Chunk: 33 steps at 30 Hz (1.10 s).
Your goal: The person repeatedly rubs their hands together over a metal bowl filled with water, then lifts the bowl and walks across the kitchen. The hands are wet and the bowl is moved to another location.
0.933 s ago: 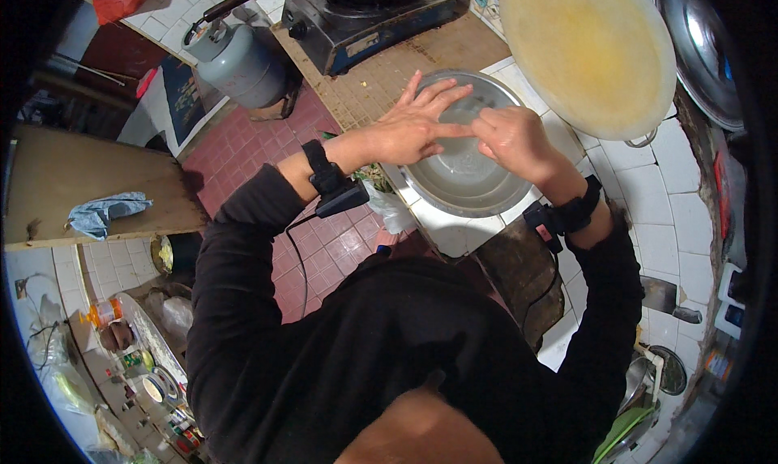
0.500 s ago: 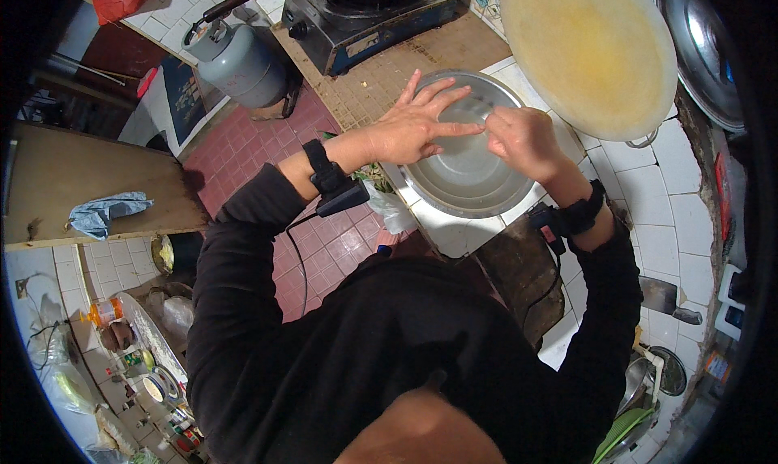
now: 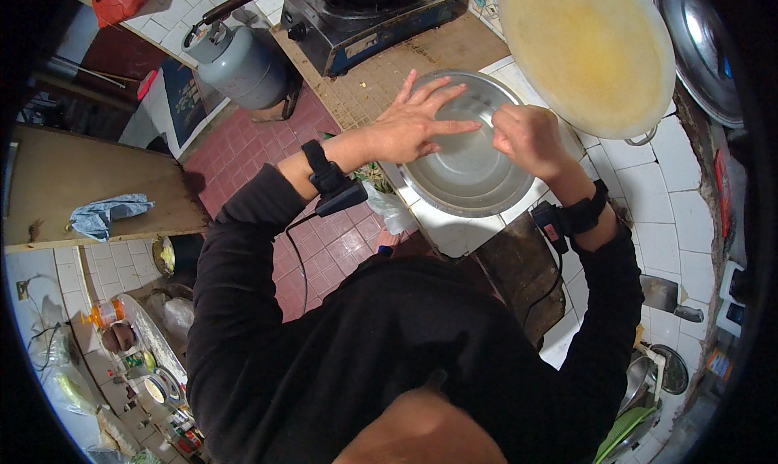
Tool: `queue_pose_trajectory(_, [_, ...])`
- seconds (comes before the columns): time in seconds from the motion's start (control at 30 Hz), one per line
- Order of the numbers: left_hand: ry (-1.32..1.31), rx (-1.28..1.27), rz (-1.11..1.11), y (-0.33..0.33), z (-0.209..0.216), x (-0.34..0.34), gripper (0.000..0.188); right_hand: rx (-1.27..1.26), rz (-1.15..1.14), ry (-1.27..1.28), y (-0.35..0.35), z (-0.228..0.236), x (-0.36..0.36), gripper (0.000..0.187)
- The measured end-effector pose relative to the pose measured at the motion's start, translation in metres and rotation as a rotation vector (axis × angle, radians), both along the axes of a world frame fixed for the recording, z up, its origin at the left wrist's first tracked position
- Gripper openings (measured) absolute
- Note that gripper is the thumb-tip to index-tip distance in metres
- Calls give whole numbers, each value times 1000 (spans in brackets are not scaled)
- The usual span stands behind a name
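A round metal basin (image 3: 458, 209) sits on the white tiled counter in front of me. My left hand (image 3: 409, 129) is held over its left side, palm down, with the fingers spread and nothing in them. Its index finger points toward my right hand (image 3: 528, 142), a small gap away. The right hand is curled into a fist above the basin's right side; whatever it may hold is hidden by the fingers. Pale, shiny metal shows inside the basin, and I cannot tell whether it holds liquid.
Beyond the basin, a gas stove (image 3: 369, 30) with a dark pan stands on a brown board. A large pale round board (image 3: 587, 55) leans at the right. A cleaver (image 3: 660, 292) lies on the right-hand tiles. A grey gas cylinder (image 3: 247, 67) stands at far left.
My right fist has shifted slightly right, away from the tip of my left index finger, which it was touching or nearly touching. The left hand has barely moved.
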<state>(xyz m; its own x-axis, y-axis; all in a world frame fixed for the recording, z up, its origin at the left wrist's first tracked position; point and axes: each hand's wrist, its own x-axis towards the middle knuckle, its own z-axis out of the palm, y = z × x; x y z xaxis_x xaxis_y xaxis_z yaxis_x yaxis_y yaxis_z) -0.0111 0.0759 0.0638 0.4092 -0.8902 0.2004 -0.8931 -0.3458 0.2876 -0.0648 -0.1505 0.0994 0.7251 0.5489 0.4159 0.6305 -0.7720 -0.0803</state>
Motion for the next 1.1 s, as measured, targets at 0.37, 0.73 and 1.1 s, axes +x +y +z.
queue_pose_trajectory(0.37, [-32,-21,1,5,3,0,78,151,-44,201,1,1,-4,17])
queue_pose_trajectory(0.73, [-55,-21,4,5,3,1,72,170,66,110,9,-3,3,7])
queue_pose_trajectory(1.1, [-43,-25,-21,6,3,0,66,114,126,166,10,-1,4,2])
